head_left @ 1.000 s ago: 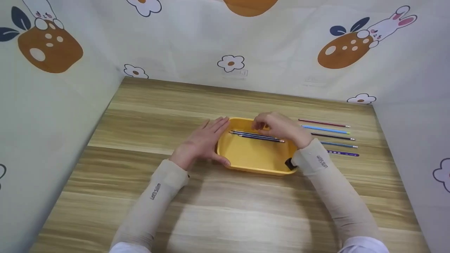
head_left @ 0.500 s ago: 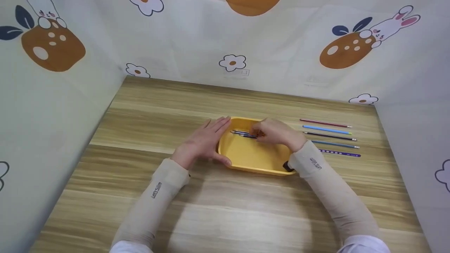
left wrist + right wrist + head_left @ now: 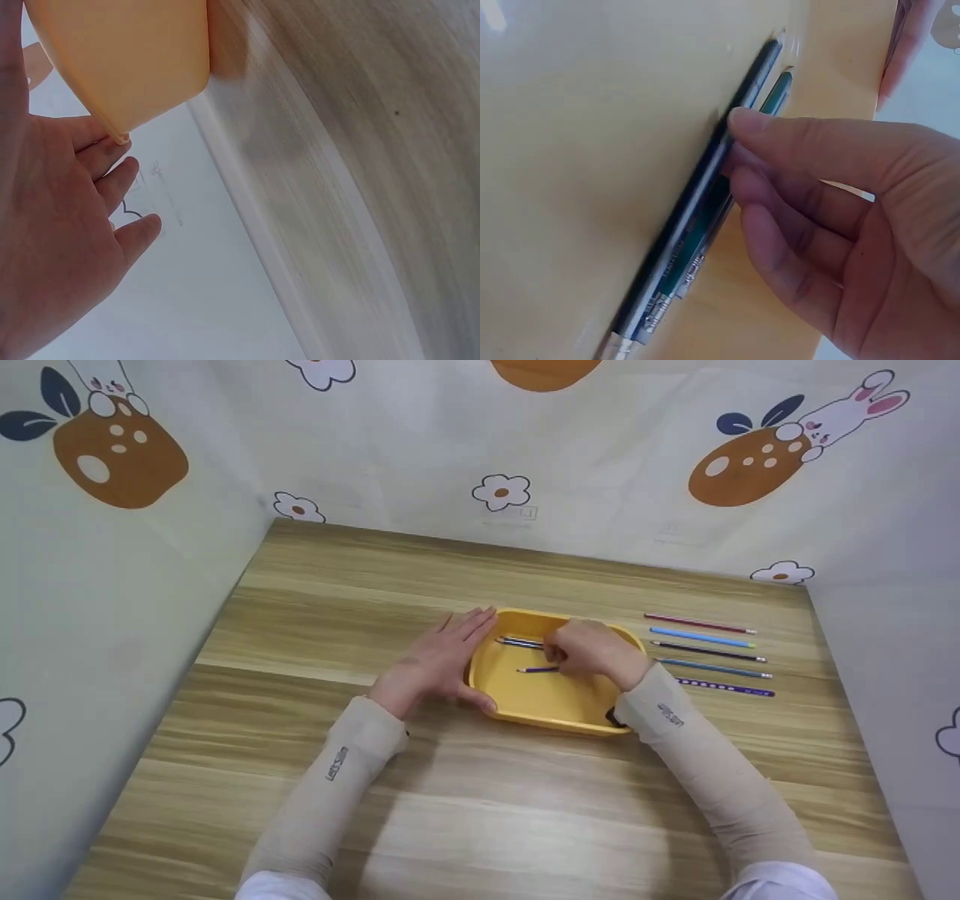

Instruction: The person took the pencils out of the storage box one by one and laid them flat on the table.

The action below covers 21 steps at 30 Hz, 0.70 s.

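In the head view, my left hand (image 3: 439, 660) rests against the left end of a yellow plastic tray (image 3: 540, 701), fingers extended and thumb near the front corner. Its fingertips touch the rim in the left wrist view. Over the tray, my right hand (image 3: 596, 649) pinches a dark striped pencil (image 3: 681, 225) between thumb and fingers; its tip end (image 3: 534, 670) shows left of the hand. Behind it in the tray lie other pencils (image 3: 517, 642), one of them green (image 3: 780, 91) in the right wrist view. The right hand hides their eraser ends in the head view.
Right of the tray, several pencils lie in a spaced row on the wooden table (image 3: 540, 810): dark red (image 3: 697, 622), light blue (image 3: 703, 637), black (image 3: 709, 651), blue (image 3: 716, 668) and purple (image 3: 726, 687). Patterned cloth walls (image 3: 420, 450) border the table.
My right hand has come down from the tray's back side onto the pencils. One pencil now sits apart from the others, nearer the tray's front. The left hand has stayed on the tray.
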Available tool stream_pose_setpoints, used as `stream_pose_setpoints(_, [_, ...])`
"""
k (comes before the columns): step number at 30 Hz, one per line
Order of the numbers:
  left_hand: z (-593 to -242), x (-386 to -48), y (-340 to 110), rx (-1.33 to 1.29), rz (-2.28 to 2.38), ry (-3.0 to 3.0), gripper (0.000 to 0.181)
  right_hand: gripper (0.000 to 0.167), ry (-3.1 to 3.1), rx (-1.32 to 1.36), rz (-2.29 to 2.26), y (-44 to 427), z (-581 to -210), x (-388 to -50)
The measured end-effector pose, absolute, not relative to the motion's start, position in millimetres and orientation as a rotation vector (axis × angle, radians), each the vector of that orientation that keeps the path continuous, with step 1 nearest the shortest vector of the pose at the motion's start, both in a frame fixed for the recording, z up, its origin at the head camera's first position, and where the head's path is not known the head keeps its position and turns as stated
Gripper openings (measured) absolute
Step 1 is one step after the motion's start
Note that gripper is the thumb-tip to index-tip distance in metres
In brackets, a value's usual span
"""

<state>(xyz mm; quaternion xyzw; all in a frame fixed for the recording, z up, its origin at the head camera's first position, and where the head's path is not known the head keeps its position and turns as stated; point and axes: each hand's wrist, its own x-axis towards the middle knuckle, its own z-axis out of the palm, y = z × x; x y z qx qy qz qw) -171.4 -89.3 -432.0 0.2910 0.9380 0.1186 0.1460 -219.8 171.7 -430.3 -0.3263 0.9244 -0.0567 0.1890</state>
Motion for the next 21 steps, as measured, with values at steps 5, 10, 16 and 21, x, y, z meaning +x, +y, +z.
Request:
stream_pose_setpoints(5, [-432.9, -171.2, -89.5, 0.835, 0.345, 2.703, 0.137, 0.019, 2.589, -0.894, -0.124, 171.6, -430.7, -217.2])
stream_pose_setpoints(10, [-432.8, -171.6, -89.0, 0.855, 0.318, 2.709, 0.139, 0.02, 2.549, -0.88, -0.167, 173.7, -430.4, -216.2])
stream_pose_setpoints(16, [-432.2, -171.4, -88.6, 0.865, 0.313, 2.719, 0.14, 0.018, 2.492, -0.934, -0.281, 176.9, -430.7, -219.3])
stream_pose_setpoints(21, [-434.1, -171.4, -89.7, 0.867, 0.312, 2.722, 0.14, 0.013, 2.424, -0.963, -0.381, 177.8, -427.9, -223.0])
